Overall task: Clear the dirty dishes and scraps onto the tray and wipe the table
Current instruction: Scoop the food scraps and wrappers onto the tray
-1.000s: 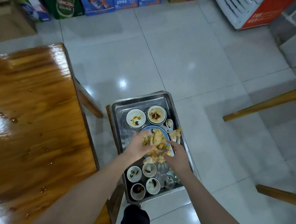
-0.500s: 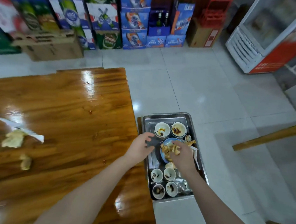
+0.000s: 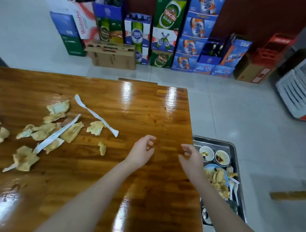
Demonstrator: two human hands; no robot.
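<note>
Just dropped the last load onto the blue plate (image 3: pixel 210 167) in the tray (image 3: pixel 235 149), down beside the right end of the surface (image 3: pixel 149 106). Now back over the wood with left hand (image 3: pixel 143 149) and right hand (image 3: pixel 190 158) both empty, fingers loosely curled, gripping nothing. Probably means another gathering pass before any wiping. Plenty left to fetch: crumpled, greasy tan scraps (image 3: pixel 45 130) strewn across the left half, well apart from either hand, with two long white paper strips (image 3: pixel 96 115) lying among them.
</note>
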